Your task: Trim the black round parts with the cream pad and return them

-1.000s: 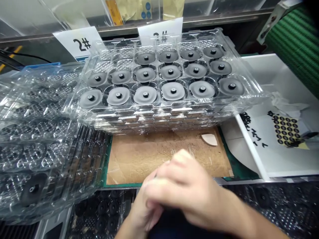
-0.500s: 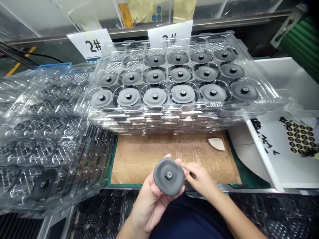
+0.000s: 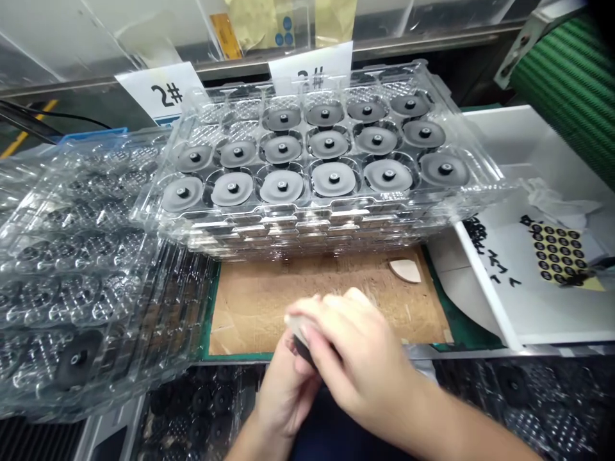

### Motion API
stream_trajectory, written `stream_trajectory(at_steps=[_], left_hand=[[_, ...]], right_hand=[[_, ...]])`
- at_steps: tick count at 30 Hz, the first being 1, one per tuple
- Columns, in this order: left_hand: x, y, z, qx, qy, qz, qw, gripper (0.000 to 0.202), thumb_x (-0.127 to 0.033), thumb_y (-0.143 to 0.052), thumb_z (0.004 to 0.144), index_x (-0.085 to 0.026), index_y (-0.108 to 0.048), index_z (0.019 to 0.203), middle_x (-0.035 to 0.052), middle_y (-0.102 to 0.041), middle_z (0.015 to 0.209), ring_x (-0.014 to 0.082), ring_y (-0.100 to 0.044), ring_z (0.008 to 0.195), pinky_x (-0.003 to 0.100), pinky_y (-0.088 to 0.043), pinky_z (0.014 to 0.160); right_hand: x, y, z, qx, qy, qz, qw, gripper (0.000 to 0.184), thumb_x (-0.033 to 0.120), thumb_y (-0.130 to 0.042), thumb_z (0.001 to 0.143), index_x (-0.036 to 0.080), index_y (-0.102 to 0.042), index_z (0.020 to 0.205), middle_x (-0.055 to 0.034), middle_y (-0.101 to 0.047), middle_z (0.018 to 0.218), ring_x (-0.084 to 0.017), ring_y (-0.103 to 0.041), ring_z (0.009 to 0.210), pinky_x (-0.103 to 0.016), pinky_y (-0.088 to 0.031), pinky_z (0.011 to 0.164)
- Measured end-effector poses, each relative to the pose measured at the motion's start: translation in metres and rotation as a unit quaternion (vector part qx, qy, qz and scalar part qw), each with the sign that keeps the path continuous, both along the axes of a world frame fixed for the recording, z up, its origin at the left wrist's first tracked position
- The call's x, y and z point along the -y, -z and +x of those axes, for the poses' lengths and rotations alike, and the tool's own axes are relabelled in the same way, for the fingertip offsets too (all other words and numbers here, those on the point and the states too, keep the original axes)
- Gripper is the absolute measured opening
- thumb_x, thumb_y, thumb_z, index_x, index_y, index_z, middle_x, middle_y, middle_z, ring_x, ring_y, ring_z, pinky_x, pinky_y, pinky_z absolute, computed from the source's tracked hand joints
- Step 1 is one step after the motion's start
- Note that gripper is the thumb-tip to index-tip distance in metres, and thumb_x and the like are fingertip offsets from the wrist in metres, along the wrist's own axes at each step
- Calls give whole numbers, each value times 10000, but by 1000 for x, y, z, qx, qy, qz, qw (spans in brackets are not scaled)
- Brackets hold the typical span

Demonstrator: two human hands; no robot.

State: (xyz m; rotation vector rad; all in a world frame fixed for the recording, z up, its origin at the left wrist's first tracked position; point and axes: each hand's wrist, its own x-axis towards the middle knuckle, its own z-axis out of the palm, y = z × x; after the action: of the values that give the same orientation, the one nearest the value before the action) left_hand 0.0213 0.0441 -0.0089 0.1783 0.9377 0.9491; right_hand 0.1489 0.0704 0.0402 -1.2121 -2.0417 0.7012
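My left hand holds a dark grey rubber disc at the near edge of the bench; only its rim shows. My right hand lies over the disc, fingers curled across its top face and pressed on it. Both hands hover above the front edge of a worn cardboard pad. Behind the pad stands a stack of clear plastic trays, the top one filled with several grey discs, each in its own round pocket.
Empty clear trays pile up at the left, one holding a single black disc. A white tray with a sheet of round black stickers sits at the right. Paper tags marked 2# stand behind. A green ribbed belt is far right.
Half a second ago the disc lay face up in my left hand with my right hand beside it. Now my right hand has come over the disc and covers it.
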Motion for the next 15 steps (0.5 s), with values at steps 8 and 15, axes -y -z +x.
stream_trajectory(at_steps=[8, 15], left_hand=[[-2, -5, -3, 26, 16, 32, 999, 693, -421, -856, 406, -291, -681, 1064, 22, -714, 1025, 201, -631, 957, 260, -456, 888], [-11, -24, 12, 38, 81, 45, 995, 461, -358, -817, 574, -233, -711, 1005, -5, -692, 758, 234, -637, 906, 328, -466, 900]], right_hand=[[14, -9, 36, 23, -57, -78, 995, 203, 82, -452, 869, 176, -592, 982, 13, -665, 800, -117, -554, 654, -277, -356, 646], [-5, -4, 25, 24, -72, 74, 994, 264, 141, -393, 929, 209, -648, 931, 0, -589, 679, -150, -446, 649, -304, -305, 652]])
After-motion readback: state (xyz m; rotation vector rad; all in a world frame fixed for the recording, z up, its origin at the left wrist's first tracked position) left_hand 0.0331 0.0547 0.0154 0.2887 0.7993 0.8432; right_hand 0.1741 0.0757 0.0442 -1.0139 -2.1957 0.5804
